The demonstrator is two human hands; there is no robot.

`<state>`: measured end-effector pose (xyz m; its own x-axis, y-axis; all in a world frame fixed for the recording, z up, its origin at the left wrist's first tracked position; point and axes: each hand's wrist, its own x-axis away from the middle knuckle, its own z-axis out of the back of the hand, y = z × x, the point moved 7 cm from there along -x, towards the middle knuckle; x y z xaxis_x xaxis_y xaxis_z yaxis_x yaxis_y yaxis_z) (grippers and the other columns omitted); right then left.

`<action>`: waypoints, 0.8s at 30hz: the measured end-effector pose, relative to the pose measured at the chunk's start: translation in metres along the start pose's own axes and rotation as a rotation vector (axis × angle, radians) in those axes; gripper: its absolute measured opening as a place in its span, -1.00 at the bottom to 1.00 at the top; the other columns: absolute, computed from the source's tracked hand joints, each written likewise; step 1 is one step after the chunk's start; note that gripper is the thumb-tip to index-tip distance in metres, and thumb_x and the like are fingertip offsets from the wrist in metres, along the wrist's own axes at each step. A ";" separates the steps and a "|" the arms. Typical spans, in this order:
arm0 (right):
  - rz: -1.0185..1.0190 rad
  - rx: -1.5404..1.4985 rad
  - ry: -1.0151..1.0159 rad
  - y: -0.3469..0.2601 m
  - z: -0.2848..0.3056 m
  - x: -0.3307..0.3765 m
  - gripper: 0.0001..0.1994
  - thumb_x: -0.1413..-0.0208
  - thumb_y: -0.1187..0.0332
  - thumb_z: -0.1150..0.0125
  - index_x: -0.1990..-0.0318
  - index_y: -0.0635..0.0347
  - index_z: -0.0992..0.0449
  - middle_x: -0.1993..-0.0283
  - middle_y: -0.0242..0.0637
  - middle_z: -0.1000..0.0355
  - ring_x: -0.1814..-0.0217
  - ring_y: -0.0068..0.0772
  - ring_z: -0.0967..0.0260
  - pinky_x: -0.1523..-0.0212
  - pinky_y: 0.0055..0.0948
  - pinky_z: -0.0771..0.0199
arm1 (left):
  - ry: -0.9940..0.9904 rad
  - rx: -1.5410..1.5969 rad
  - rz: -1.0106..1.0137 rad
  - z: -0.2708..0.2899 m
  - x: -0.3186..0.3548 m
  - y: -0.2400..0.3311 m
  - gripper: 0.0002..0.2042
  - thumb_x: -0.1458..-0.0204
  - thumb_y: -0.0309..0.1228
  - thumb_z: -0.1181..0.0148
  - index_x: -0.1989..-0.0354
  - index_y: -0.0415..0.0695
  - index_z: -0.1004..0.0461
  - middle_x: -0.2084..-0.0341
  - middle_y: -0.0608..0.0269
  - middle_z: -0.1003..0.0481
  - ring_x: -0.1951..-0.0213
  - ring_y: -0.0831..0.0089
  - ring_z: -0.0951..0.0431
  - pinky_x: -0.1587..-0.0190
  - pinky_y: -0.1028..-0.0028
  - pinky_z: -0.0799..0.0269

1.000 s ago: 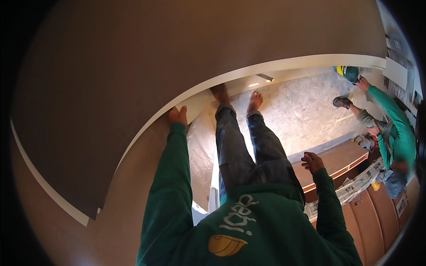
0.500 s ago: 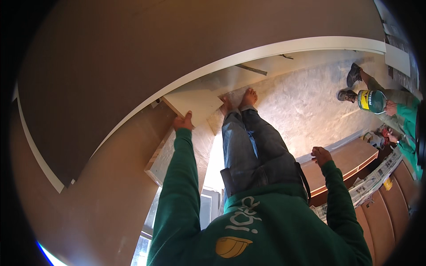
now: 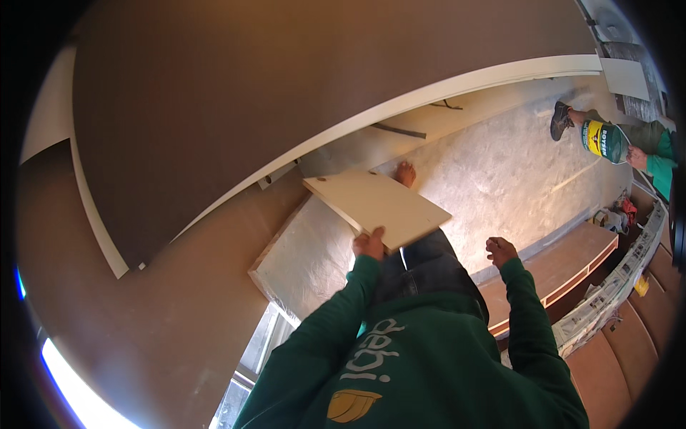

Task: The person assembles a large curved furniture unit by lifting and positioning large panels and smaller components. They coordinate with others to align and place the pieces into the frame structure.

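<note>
My left hand (image 3: 369, 244) is closed on the near edge of a flat cream-white board (image 3: 379, 207), its thumb on top. The board is held tilted in front of my legs and hides most of them and one foot; two small dark holes show near its far left end. To the right, my right hand (image 3: 501, 252) hangs in the air with its fingers curled together. Whatever it holds, if anything, is too small to make out. The nearest thing to it is a low brown wooden cabinet (image 3: 557, 264).
A large dark brown panel with a white edge strip (image 3: 429, 98) fills the upper left. Beside my left arm stands a plastic-covered box-like piece (image 3: 307, 250). At right, another person's hand (image 3: 636, 158) holds a green and yellow paint can (image 3: 604, 141). A dark strip (image 3: 400, 131) lies beyond my foot (image 3: 405, 174).
My left hand has lifted the board and swung it right, across my legs. My right hand has shifted slightly left. The other person and the can have moved a little.
</note>
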<state>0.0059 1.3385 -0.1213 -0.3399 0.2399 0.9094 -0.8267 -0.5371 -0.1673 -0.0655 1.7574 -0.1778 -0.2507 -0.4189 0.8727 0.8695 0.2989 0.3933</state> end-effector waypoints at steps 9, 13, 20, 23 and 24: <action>-0.536 -0.818 0.059 0.044 0.031 0.040 0.00 0.00 -0.35 0.01 -0.33 0.34 0.10 -0.09 0.18 -0.29 0.05 0.04 -0.43 0.16 -0.04 -0.51 | -0.560 0.109 -0.009 -0.070 0.127 0.070 -0.62 0.03 -0.35 -0.22 0.16 -0.46 -0.47 0.29 0.06 -0.56 0.26 0.37 -0.55 0.19 0.46 -0.45; -0.161 -1.092 -0.157 -0.002 0.040 0.055 0.04 0.00 -0.39 0.05 -0.33 0.40 0.13 -0.21 0.10 -0.21 -0.17 -0.02 -0.28 -0.09 -0.14 -0.35 | -0.691 0.084 -0.141 -0.092 0.148 0.116 -0.68 -0.03 -0.40 -0.18 0.13 -0.44 -0.46 0.26 0.09 -0.55 0.25 0.39 -0.55 0.16 0.45 -0.45; 0.000 -1.180 -0.267 -0.056 0.036 0.032 -0.32 -0.11 -0.18 -0.06 -0.10 0.29 -0.26 0.02 -0.25 -0.35 0.01 -0.34 -0.31 -0.07 -0.27 -0.31 | -0.825 0.171 -0.296 -0.102 0.154 0.204 -0.71 -0.07 -0.44 -0.15 0.08 -0.37 -0.45 0.22 0.13 -0.55 0.22 0.44 -0.54 0.13 0.47 -0.44; 0.060 -1.226 -0.319 -0.120 0.026 0.045 -0.54 -0.12 -0.02 -0.14 0.00 0.13 -0.36 0.10 -0.37 -0.38 0.04 -0.41 -0.32 -0.08 -0.29 -0.29 | -0.826 0.117 -0.308 -0.090 0.142 0.234 -0.70 -0.08 -0.45 -0.15 0.06 -0.37 -0.43 0.21 0.12 -0.55 0.21 0.45 -0.54 0.16 0.47 -0.45; 0.085 -1.229 -0.316 -0.145 0.024 0.050 -0.56 -0.12 0.01 -0.16 -0.01 0.11 -0.36 0.09 -0.37 -0.39 0.03 -0.40 -0.32 -0.09 -0.29 -0.29 | -0.824 0.133 -0.310 -0.086 0.134 0.244 -0.70 -0.08 -0.45 -0.15 0.06 -0.37 -0.43 0.22 0.13 -0.55 0.21 0.45 -0.54 0.16 0.47 -0.46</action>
<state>0.1195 1.4091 -0.0423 -0.4310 -0.0521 0.9008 -0.7345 0.6001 -0.3168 0.1494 1.7009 0.0098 -0.7377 0.2371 0.6321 0.6679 0.3932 0.6319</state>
